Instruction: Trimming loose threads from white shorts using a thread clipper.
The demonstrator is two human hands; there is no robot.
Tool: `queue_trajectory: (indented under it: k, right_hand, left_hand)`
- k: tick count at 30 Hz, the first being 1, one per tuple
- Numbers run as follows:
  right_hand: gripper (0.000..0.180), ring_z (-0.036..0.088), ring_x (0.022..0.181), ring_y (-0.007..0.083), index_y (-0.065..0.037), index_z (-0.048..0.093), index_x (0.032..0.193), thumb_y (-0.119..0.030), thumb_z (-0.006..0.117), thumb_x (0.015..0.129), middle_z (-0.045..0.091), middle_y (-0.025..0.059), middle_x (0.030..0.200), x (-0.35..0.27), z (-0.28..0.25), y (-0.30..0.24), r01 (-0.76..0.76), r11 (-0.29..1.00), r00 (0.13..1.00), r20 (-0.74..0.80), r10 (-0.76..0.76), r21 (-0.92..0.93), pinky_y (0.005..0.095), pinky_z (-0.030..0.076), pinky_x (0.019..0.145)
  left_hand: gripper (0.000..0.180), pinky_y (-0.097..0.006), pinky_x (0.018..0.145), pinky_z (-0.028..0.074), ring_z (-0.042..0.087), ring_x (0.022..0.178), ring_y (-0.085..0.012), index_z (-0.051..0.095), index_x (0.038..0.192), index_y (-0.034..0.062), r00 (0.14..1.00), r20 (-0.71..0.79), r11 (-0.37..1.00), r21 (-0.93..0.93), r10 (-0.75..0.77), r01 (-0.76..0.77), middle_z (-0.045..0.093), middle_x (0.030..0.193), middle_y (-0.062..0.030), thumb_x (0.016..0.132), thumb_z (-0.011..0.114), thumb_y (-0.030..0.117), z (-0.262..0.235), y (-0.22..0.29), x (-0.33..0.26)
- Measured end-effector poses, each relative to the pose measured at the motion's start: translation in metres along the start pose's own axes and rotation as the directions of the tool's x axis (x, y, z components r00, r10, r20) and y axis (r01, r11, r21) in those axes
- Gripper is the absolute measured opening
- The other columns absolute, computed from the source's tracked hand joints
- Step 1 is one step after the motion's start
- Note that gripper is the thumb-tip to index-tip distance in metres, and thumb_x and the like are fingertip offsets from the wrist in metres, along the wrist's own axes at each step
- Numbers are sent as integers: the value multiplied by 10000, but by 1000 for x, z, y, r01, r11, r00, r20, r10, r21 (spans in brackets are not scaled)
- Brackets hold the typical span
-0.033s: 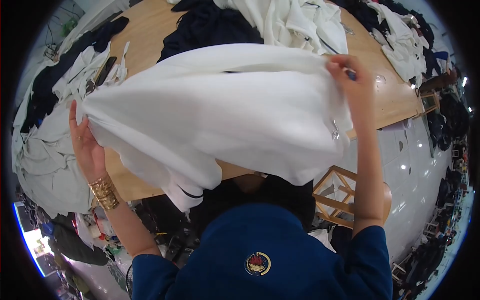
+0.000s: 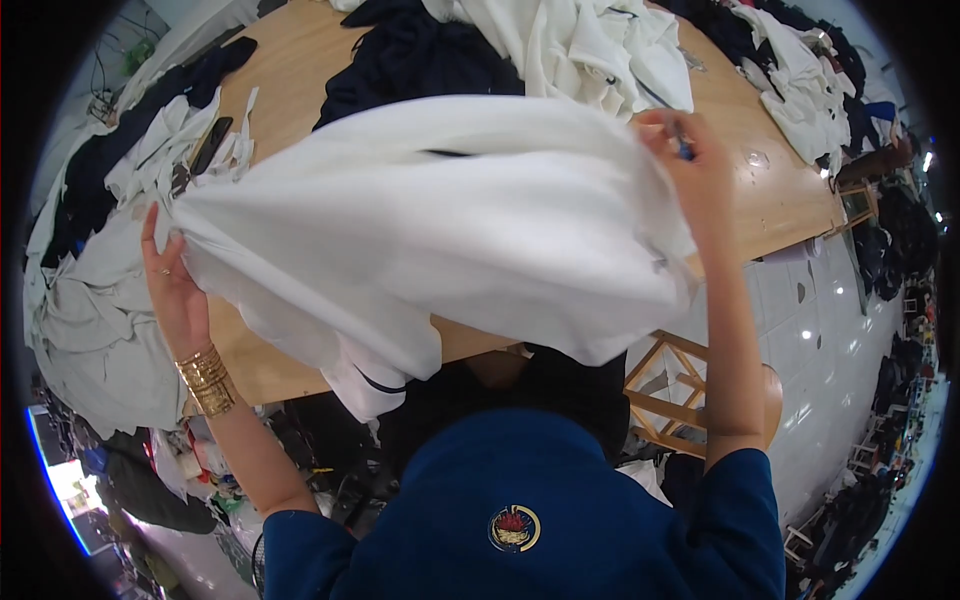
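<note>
A white garment (image 2: 420,240) with a dark stripe near its lower cuff is stretched between my hands above the wooden table (image 2: 270,350). My left hand (image 2: 180,295), with a gold cuff at the wrist, pinches its left corner between thumb and fingers, while some other fingers stick up. At the far right edge of the cloth, my right hand (image 2: 690,165) is closed on it. A small tool with a blue part (image 2: 685,150) shows in that same hand; its kind is too blurred to tell. The middle of the cloth hangs in loose folds toward me.
Dark cloth (image 2: 420,75) and a heap of white garments (image 2: 570,50) lie at the far side of the table. More pale cloth (image 2: 100,330) is piled on the left, near a dark phone-like object (image 2: 211,145). A wooden stool (image 2: 670,395) stands at the right below the table.
My right hand has shifted slightly left, and the right part of the white garment has moved with it. My left hand has stayed almost in place.
</note>
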State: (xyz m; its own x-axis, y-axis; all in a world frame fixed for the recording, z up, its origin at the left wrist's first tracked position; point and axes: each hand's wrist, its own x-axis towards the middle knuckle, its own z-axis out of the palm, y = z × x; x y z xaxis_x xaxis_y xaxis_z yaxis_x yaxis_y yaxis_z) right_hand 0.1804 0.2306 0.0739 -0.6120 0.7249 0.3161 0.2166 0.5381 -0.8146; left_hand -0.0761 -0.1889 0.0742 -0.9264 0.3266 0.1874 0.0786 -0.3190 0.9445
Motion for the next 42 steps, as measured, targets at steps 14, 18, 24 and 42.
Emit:
queue_trajectory:
  k: [14, 18, 24, 42]
  right_hand:
    - [144, 559, 751, 147, -48, 649, 913, -156, 613, 825, 579, 72, 815, -65, -4, 102, -294, 950, 953, 39, 299, -106, 268, 428, 681]
    - [143, 556, 762, 133, -42, 648, 914, -146, 610, 823, 589, 68, 822, -67, 17, 104, -353, 935, 929, 119, 351, 2, 260, 433, 691]
    - [175, 594, 756, 209, -96, 643, 968, -120, 610, 798, 593, 79, 877, -56, 86, 102, -100, 995, 979, 176, 103, -28, 293, 460, 685]
    - [139, 531, 753, 197, -89, 656, 912, -120, 636, 778, 516, 68, 804, -44, 102, 101, -179, 983, 975, 138, 172, 39, 293, 422, 671]
  left_hand:
    - [495, -332, 983, 339, 402, 1207, -261, 383, 1290, 64, 957, -289, 541, 807, 13, 237, 435, 1280, -190, 825, 553, 43, -101, -99, -39]
    - [425, -309, 922, 396, 496, 1098, -218, 452, 1243, 59, 981, -173, 602, 793, 87, 87, 512, 1208, -124, 833, 562, 57, -59, -100, -42]
    - [463, -359, 865, 421, 495, 1036, -259, 494, 1191, 90, 839, 538, 704, 627, -80, -334, 507, 1115, -127, 760, 658, 134, 182, -128, -107]
    - [90, -213, 571, 427, 493, 586, -86, 537, 807, 0, 978, 52, 737, 666, -202, 117, 530, 694, -29, 796, 621, 29, 96, -126, -154]
